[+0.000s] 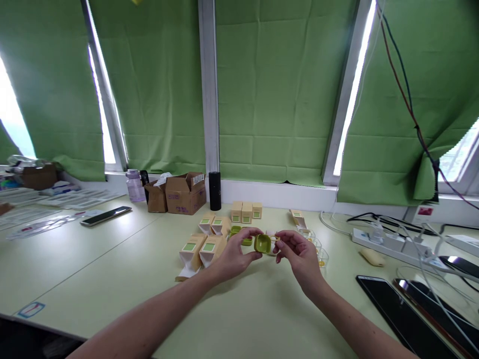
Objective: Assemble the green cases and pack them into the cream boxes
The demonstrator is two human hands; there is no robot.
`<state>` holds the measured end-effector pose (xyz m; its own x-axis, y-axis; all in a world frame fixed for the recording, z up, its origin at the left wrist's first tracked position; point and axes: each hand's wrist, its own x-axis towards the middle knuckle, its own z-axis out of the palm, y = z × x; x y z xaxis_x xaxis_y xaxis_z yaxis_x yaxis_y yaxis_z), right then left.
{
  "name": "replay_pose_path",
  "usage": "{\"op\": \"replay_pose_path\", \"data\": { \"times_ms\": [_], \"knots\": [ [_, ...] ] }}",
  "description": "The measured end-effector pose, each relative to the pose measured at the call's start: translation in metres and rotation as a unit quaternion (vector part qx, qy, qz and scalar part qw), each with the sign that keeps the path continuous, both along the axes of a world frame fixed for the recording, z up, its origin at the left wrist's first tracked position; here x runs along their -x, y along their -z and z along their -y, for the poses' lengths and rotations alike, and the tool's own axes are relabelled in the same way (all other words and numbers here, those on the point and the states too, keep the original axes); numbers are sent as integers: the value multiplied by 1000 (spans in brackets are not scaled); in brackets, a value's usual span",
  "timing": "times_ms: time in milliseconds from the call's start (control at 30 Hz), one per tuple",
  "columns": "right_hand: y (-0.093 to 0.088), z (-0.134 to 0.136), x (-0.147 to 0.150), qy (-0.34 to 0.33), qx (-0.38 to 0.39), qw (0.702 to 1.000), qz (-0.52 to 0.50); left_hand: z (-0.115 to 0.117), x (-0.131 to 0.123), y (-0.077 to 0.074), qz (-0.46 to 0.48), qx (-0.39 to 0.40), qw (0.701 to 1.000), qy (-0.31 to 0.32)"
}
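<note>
My left hand (pixel 235 254) pinches a small olive-green case (pixel 262 243) by its left side, a little above the pale green table (pixel 112 269). My right hand (pixel 297 254) meets it from the right, fingers pinched at the case's right edge on a small pale part I cannot make out. Several small tan cartons with green labels (pixel 200 249) lie open just left of my left hand. Three closed tan cartons (pixel 246 211) stand behind. Another green piece (pixel 235 231) lies behind my left hand.
Clear plastic trays (pixel 318 247) sit right of my right hand. Brown cardboard boxes (pixel 185 192), a black cylinder (pixel 214 190) and a bottle (pixel 133 185) stand by the window sill. A phone (pixel 106 216) lies at left; a power strip (pixel 392 243), cables and dark phones (pixel 396 309) at right.
</note>
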<state>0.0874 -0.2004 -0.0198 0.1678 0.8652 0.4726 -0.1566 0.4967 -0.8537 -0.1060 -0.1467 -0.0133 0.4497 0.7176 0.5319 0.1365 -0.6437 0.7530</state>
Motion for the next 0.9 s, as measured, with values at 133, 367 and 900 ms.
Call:
{"op": "replay_pose_path", "data": {
  "times_ms": [133,367,900],
  "knots": [
    [2,1,0,1,-12,1000,10,2,0,-1,-5,-3,1000,2],
    [9,6,-1,73,-61,982,164,4,0,0,-11,-19,1000,9],
    [9,9,-5,283,-298,795,446,9,-2,1,-12,-129,991,44]
  ]
}}
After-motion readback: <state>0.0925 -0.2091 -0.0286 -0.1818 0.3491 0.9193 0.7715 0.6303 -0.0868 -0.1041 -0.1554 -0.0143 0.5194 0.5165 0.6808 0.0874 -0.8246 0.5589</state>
